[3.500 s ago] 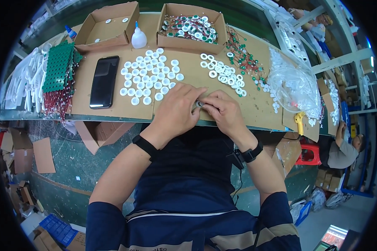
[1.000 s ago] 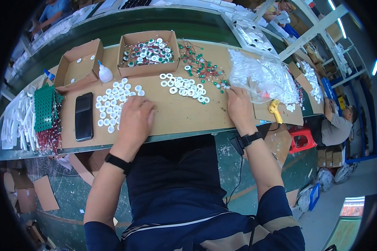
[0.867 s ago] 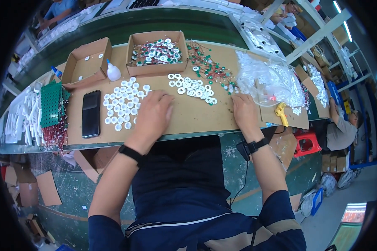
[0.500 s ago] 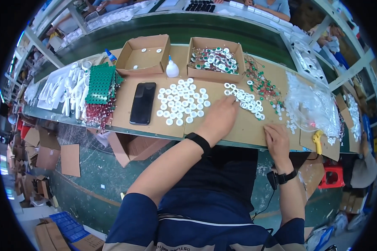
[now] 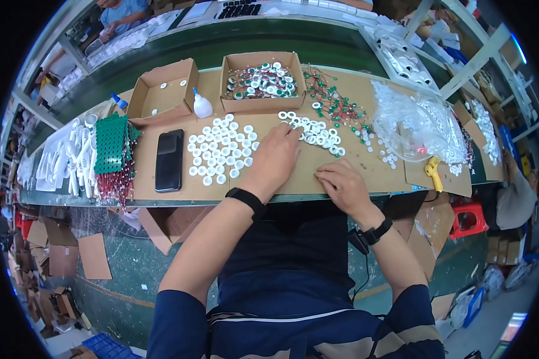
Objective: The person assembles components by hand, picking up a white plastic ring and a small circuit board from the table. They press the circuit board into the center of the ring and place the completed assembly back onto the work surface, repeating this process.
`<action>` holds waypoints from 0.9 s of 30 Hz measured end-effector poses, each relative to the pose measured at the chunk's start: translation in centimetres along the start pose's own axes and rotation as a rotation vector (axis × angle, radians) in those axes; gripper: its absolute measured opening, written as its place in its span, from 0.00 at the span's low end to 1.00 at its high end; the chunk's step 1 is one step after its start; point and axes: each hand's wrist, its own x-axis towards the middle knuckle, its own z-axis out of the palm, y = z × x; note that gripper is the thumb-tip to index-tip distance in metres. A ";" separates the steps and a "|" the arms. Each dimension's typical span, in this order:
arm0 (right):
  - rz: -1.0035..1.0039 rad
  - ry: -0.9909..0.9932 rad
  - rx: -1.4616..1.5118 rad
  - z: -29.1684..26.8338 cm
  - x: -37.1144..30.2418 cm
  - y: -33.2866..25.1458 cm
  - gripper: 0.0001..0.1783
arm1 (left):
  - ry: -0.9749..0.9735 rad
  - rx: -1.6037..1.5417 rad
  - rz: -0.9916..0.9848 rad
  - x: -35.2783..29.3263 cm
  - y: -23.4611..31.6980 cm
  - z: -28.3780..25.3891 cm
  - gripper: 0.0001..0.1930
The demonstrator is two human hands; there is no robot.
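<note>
- The front edge of the table (image 5: pixel 305 198) runs below both hands; the wrists reach over it.
- Bare cardboard sheet (image 5: pixel 380 175) leaves open room from the right hand (image 5: pixel 341 184) across to the yellow tool (image 5: pixel 433 172); a narrower bare strip lies between the two hands.
- The white rings (image 5: pixel 322 135) lie in a loose band ahead of the hands, with the open box (image 5: pixel 263 107) of wired discs beyond them.
- To the left, the white caps (image 5: pixel 212 148) spread between the black phone (image 5: pixel 169 160) and the left hand (image 5: pixel 278 152), leaving little space there.
- The left hand is palm down, fingers curled, fingertips at the near-left end of the rings; its own back hides whether it has taken one.
- The right hand sits near the front edge, fingers bent and thumb tucked close; whether it pinches something small cannot be made out.
- Glare blurs the contents of the clear bag (image 5: pixel 401 119); co-workers at the far side are cut off by the dark rim.
- Half a second ago the right hand was farther from the left one, its fingers straighter; the left was already at the rings.
</note>
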 end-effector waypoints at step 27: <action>0.100 -0.005 0.030 -0.8 -0.1 0.9 0.08 | -0.117 -0.056 0.216 -1.5 2.2 -0.4 0.07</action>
